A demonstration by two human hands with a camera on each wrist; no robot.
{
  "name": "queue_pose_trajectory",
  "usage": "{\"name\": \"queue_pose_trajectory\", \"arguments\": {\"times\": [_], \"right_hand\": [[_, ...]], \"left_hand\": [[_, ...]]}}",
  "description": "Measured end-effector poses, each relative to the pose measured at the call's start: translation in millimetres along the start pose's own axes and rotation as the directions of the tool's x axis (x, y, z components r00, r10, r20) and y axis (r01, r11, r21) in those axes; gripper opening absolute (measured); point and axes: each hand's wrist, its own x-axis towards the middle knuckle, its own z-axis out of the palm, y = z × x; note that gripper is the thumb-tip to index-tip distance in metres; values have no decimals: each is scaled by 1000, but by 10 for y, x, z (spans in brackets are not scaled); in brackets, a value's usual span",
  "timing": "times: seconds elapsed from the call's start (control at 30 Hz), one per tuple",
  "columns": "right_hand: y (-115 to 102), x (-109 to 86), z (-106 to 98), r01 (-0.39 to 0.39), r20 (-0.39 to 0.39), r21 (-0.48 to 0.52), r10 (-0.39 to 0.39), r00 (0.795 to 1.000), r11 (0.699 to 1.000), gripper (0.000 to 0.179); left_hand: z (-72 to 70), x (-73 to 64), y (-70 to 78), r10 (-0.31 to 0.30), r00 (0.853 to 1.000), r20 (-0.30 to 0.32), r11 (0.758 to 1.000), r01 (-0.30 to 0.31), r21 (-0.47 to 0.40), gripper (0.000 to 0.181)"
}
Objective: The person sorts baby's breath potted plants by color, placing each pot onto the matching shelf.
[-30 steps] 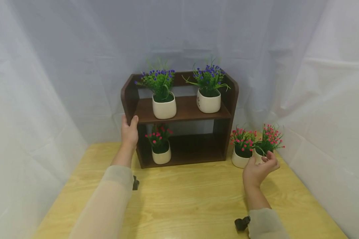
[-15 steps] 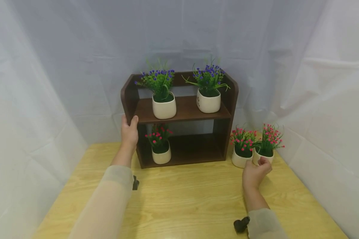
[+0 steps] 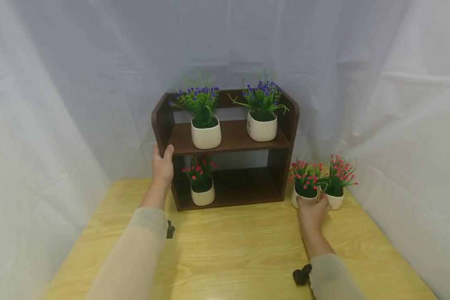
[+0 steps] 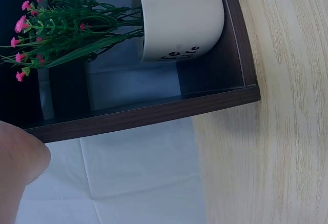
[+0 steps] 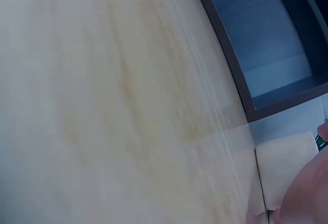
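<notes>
A dark brown two-tier shelf [image 3: 230, 148] stands on the wooden table. My left hand [image 3: 162, 168] grips its left side panel, thumb at the front and the other fingers partly hidden behind. At the shelf's right, two white pots of pink flowers stand close together on the table. My right hand [image 3: 313, 212] holds the left pot [image 3: 301, 201], thumb on its left front and fingers on its right side. Beside it is the right pot [image 3: 335, 202], apart from the shelf. In the right wrist view the held pot [image 5: 284, 167] shows at the lower right.
On the upper tier are two white pots of purple flowers, a left one [image 3: 206, 136] and a right one [image 3: 261, 128]. A pink-flowered pot [image 3: 202, 195] stands at the left of the lower tier. White sheets [image 3: 225, 41] enclose the table [image 3: 228, 250].
My right hand has moved left from the front of the right pink-flowered pot and taken hold of the left one. My left hand stays on the shelf.
</notes>
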Motion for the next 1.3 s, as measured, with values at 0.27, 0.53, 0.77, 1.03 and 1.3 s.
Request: {"name": "queue_pose_trajectory", "arguments": {"times": [0.27,0.53,0.77,1.03,1.3], "right_hand": [[90,97,92,15,-31,-91,-18,999,996,89],[140,154,122,14,-39,-128,-19,999,992,91],[130,134,116,-2,-32,-154,-3,999,988,98],[111,133,112,-14,-32,-172,8,999,985,96],[100,137,98,-40,-33,-91,38,999,995,95]], "left_hand": [[-6,12,-6,6,1000,-3,1000,-6,10,59],[1,20,-7,28,1000,-3,1000,-28,-4,56],[-19,5,-3,-19,1000,12,1000,19,16,64],[-19,10,-7,-11,1000,11,1000,11,4,61],[0,-17,13,8,1000,3,1000,-8,8,61]]}}
